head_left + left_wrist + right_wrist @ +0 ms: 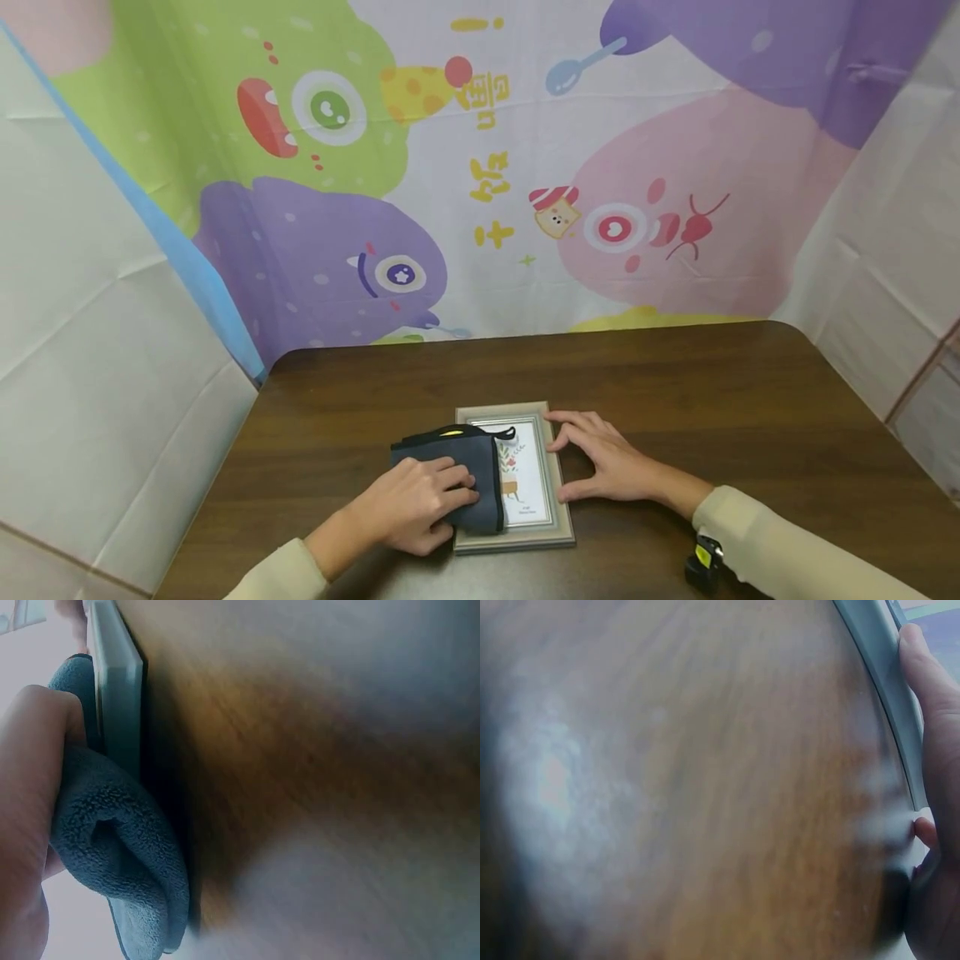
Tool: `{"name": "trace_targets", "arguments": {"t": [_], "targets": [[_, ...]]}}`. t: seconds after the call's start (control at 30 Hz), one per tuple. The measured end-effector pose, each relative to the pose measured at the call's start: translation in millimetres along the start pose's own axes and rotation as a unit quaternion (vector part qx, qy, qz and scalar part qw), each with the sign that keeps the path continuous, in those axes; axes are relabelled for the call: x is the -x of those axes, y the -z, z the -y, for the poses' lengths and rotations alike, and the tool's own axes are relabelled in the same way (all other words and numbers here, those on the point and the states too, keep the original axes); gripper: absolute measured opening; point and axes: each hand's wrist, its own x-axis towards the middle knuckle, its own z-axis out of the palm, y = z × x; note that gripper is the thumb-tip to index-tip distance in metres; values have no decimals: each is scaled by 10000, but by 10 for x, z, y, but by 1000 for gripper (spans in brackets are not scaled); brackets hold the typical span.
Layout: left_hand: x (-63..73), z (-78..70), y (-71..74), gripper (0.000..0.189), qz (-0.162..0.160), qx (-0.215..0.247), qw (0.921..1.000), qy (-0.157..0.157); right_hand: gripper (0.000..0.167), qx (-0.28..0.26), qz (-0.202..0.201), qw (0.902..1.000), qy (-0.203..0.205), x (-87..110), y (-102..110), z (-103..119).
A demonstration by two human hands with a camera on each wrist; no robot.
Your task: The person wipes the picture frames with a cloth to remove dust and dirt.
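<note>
A picture frame (517, 546) with a pale, silvery border lies flat on the table; its print shows a plant in a pot. Folded over its left part is a dark grey cloth (483, 492) with black edging and a hanging loop. My left hand (420, 504) rests on this cloth with bent fingers, gripping it against the frame. The left wrist view shows the fluffy cloth (124, 832) bunched under the hand, beside the frame's side. At the frame's right border, my right hand (603, 458) touches it with thumb and fingertips spread apart.
The dark brown wooden table (337, 400) has a rounded far edge. Behind it hangs a curtain (517, 300) with cartoon monsters, and pale sheets (112, 333) stand at both sides. A small black device (703, 567) with a yellow patch is at the right sleeve.
</note>
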Motion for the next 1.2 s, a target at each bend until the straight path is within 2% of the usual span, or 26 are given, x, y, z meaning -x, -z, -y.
{"name": "trace_targets", "arguments": {"t": [0.33, 0.53, 0.83, 1.2], "targets": [[11, -128, 51, 48, 20, 25, 9999, -149, 51, 95, -59, 9999, 91, 7, -17, -31], [11, -128, 68, 46, 204, 3, 9998, -86, 51, 85, -99, 9998, 141, -2, -31, -55], [-31, -58, 57, 44, 218, 135, 9996, 80, 50, 28, -75, 9999, 146, 5, -18, -57], [-79, 97, -6, 39, 324, 18, 9986, 412, 50, -6, -36, 10000, 65, 3, -12, -39]]}}
